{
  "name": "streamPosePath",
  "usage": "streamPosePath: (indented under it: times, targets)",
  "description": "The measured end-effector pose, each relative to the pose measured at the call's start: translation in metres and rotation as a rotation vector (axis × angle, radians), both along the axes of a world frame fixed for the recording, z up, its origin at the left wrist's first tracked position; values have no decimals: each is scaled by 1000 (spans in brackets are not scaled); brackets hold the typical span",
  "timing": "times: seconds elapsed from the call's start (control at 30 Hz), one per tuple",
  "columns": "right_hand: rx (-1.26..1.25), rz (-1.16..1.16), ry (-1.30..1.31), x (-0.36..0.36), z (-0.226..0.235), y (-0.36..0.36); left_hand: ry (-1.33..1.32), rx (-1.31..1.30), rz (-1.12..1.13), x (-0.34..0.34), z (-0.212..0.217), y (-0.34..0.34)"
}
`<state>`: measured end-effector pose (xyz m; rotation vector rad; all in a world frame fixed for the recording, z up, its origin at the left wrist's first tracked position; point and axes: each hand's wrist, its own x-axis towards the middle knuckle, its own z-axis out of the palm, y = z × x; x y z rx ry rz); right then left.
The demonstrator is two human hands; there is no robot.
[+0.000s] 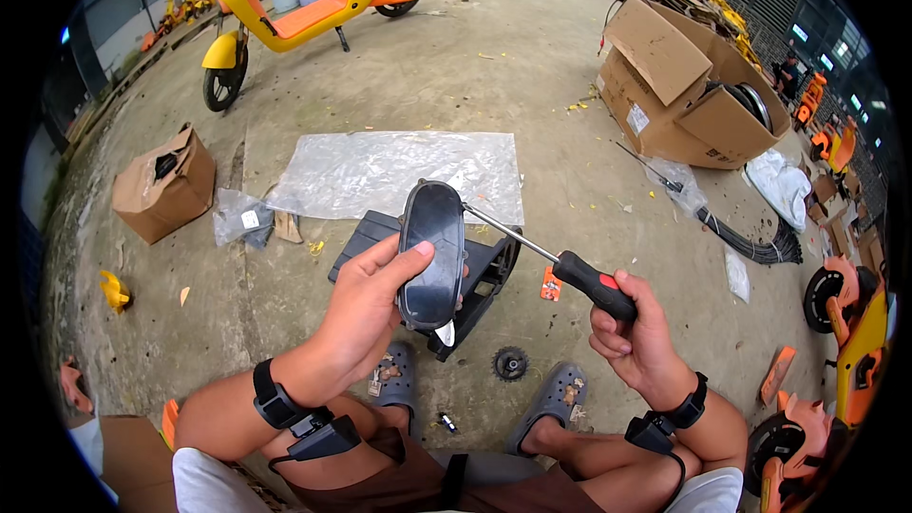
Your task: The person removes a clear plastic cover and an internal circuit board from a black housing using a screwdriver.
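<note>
My left hand (366, 299) is closed round a long oval dark panel with a glossy face (432, 252), the thumb lying on its front. In my right hand (636, 337) is a screwdriver (594, 283) with a black and red handle, gripped near the handle's end. Its metal shaft points up and left to the panel's upper right edge; the tip is hard to make out there. Beneath the panel, a black plastic frame part (494, 271) lies on the floor, partly hidden. A small dark gear (510, 363) rests on the concrete between my feet.
A clear plastic sheet (399, 166) lies ahead. A yellow and orange scooter (313, 9) stands behind it at the left. Cardboard boxes sit left (166, 185) and right (665, 85). Black cables (750, 245) and more scooter parts (798, 437) are at the right.
</note>
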<state>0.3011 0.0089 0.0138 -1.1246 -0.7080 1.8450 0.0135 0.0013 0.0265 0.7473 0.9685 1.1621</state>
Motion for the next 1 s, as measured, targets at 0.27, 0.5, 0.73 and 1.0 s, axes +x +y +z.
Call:
streamPosePath:
  times: [0.27, 0.5, 0.73, 1.0]
  targets:
    - [33, 11, -18, 1, 0, -1, -36, 2, 0, 1, -1, 0]
    - [38, 44, -21, 2, -2, 0, -67, 12, 8, -1, 3, 0]
    - [273, -206, -88, -1, 9, 1, -56, -11, -5, -1, 3, -2]
    - [912, -439, -283, 13, 39, -4, 94, -81, -247, 5, -8, -2]
